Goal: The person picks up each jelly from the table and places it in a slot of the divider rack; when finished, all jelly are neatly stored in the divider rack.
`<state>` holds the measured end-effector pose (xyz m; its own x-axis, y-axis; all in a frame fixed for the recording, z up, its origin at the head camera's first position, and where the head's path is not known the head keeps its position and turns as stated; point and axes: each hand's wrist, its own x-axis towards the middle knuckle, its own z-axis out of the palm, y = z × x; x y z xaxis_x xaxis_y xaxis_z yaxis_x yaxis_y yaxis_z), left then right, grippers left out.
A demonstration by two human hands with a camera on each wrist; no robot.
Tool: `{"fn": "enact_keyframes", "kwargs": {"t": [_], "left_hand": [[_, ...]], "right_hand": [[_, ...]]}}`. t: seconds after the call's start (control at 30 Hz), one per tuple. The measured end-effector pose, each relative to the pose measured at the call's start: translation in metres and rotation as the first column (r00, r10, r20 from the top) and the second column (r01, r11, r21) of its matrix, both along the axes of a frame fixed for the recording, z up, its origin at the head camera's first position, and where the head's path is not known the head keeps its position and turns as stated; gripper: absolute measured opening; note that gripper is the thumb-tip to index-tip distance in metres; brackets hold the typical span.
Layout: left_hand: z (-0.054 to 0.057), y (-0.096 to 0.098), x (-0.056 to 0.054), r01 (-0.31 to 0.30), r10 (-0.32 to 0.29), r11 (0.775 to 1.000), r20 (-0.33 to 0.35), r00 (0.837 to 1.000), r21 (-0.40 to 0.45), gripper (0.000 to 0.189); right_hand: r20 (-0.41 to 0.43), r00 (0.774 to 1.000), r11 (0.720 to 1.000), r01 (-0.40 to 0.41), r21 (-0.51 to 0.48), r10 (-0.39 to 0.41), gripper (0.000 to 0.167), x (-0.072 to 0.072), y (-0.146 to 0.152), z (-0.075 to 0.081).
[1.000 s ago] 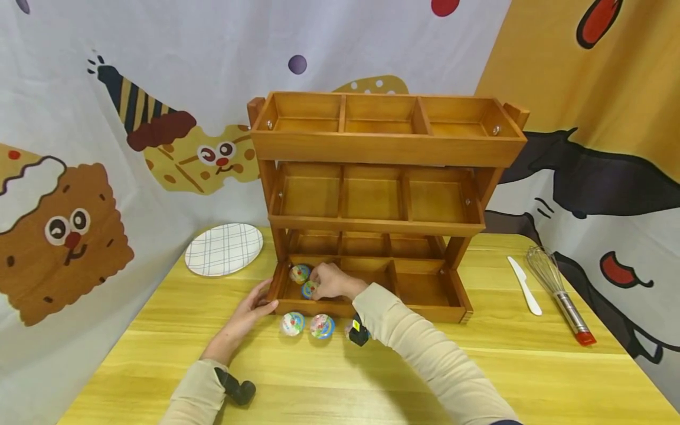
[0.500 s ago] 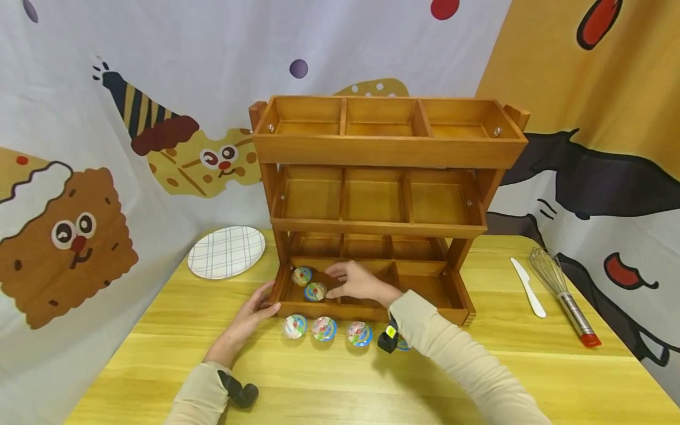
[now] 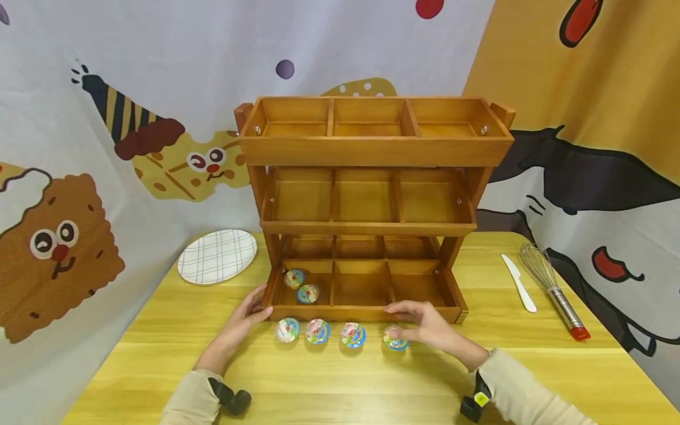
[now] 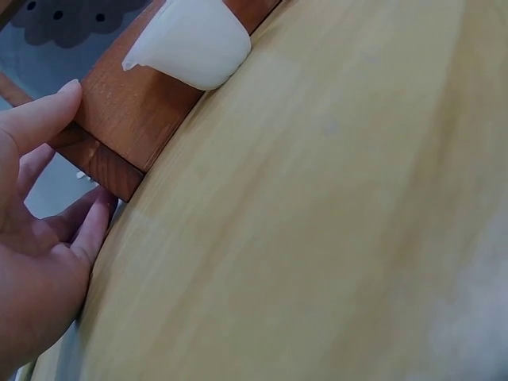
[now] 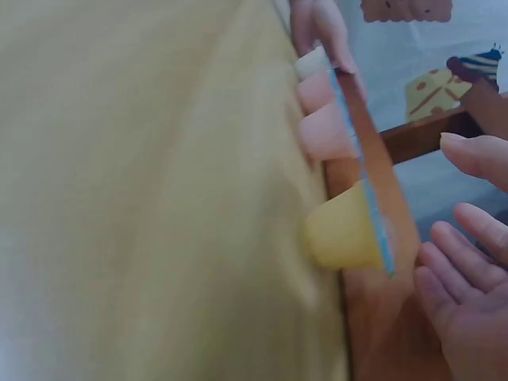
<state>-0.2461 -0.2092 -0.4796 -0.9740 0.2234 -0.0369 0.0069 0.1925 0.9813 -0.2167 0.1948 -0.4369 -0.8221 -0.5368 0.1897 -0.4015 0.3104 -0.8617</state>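
My left hand (image 3: 238, 323) grips the left front corner of the wooden three-tier rack (image 3: 366, 152). In the left wrist view the thumb lies on the front board and the fingers are behind the corner. My right hand (image 3: 432, 326) is over the yellow jelly cup (image 5: 343, 234), its fingers spread and relaxed and the thumb overlapping the lid in the head view. Left of it, in a row before the rack, stand a white jelly cup (image 3: 287, 330) and two pink jelly cups (image 3: 317, 332). Two more jelly cups (image 3: 307, 294) lie in the lowest tray's left compartment.
A checked plate (image 3: 218, 257) lies at the back left of the table. On the right are a white plastic knife (image 3: 519, 283) and a whisk (image 3: 563, 304) with a red handle end. A printed cloth (image 3: 340, 47) hangs behind the rack.
My right hand has let go of a jelly cup in the lowest tray's left compartment, then moved right and toward me to the yellow cup. My left hand has stayed at the corner.
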Motion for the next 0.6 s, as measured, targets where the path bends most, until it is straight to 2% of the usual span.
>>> {"fn": "enact_keyframes", "kwargs": {"t": [0.1,0.13,0.4,0.6], "left_hand": [[0.0,-0.002,0.001,0.002,-0.002,1.0,0.003,1.0,-0.013,0.062],[0.0,-0.003,0.001,-0.005,0.005,1.0,0.004,1.0,-0.02,0.062],[-0.001,0.0,0.001,-0.011,0.011,0.999,-0.006,1.0,-0.034,0.062],[-0.001,0.001,-0.001,-0.02,0.02,1.0,0.012,1.0,-0.022,0.062]], "right_hand": [[-0.003,0.999,0.999,0.046,-0.001,-0.046,0.05,0.011,0.008,-0.01],[0.021,0.998,0.999,0.052,-0.008,-0.052,0.05,0.013,0.009,-0.013],[0.2,0.98,0.994,0.009,-0.108,0.013,0.047,0.017,0.012,-0.038],[0.206,0.979,0.99,0.021,-0.139,0.008,0.047,0.017,0.011,-0.041]]}}
